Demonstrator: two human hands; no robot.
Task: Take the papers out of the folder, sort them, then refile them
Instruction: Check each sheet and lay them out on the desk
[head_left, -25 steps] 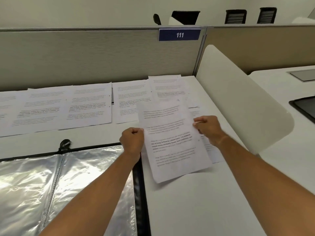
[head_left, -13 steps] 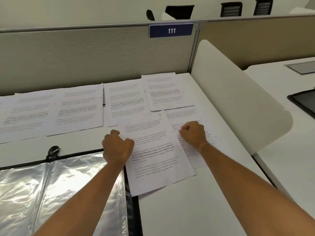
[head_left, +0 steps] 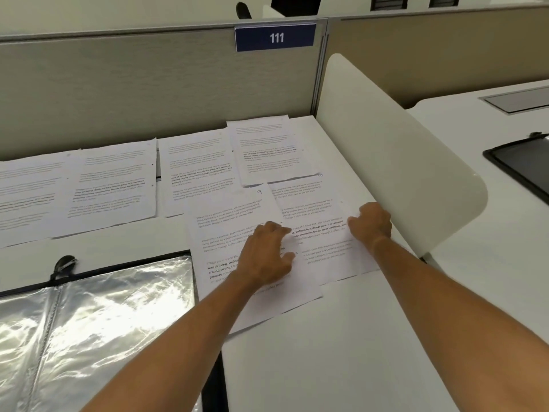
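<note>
Folder [head_left: 95, 322]: open on surface, far left, sleeves empty.
Sheet 9 [head_left: 228, 221]: flat under left hand [head_left: 267, 257], fingers spread, pressing.
Sheet 10 [head_left: 315, 230]: overlapped by 9, long axis away; right hand [head_left: 370, 223] nearer, fingers curled at its edge.

Count: two hands on the desk, left hand [head_left: 267, 257] and right hand [head_left: 370, 223]. Printed sheets [head_left: 113, 179] laid out approx. six, though the far-left ones overlap and can't be split for sure. One open folder [head_left: 98, 316]. One nameplate [head_left: 275, 37], no. 111. One curved divider [head_left: 395, 156].
</note>
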